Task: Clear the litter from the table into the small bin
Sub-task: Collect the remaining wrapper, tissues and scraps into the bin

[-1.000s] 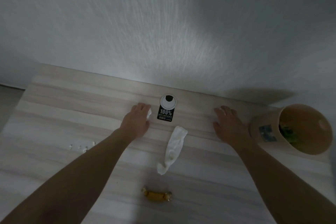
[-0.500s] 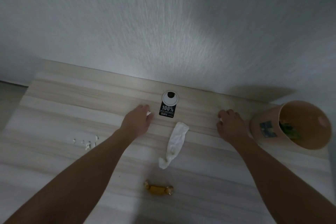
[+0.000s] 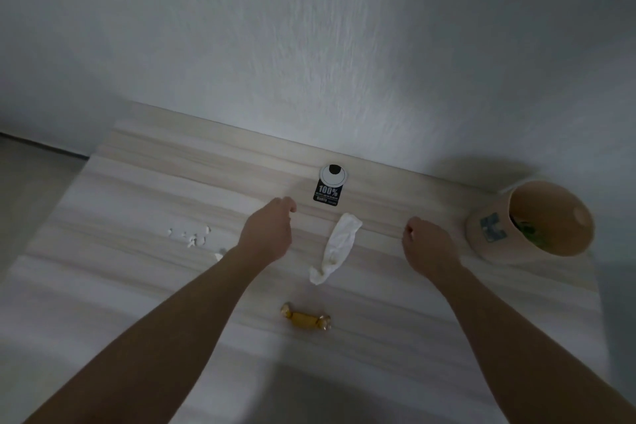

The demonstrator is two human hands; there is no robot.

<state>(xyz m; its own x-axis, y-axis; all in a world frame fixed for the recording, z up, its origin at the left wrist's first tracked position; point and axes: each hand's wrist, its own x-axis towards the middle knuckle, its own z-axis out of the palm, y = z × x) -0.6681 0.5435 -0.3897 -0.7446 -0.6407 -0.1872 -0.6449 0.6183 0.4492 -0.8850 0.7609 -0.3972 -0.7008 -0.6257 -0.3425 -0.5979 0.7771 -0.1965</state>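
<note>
My left hand (image 3: 268, 234) hovers over the pale wooden table (image 3: 137, 203), fingers curled shut on a small white scrap that is now hidden inside them. My right hand (image 3: 426, 244) is curled into a loose fist left of the small beige bin (image 3: 488, 231); whatever is in it is hidden. The bin's mouth tilts toward me, with green litter (image 3: 528, 231) inside. Between my hands lies a white crumpled tissue (image 3: 335, 248). A black-and-white tag (image 3: 328, 188) lies beyond it, and a yellow sweet wrapper (image 3: 306, 318) lies nearer me.
Several tiny white scraps (image 3: 192, 237) lie left of my left arm, with one more scrap (image 3: 218, 255) beside the forearm. A white wall (image 3: 309, 62) runs along the table's far edge. The floor (image 3: 31, 189) shows past the left edge.
Both hands went from flat on the table to curled shut and drew back slightly. The white scrap beside my left fingertips is gone from the table.
</note>
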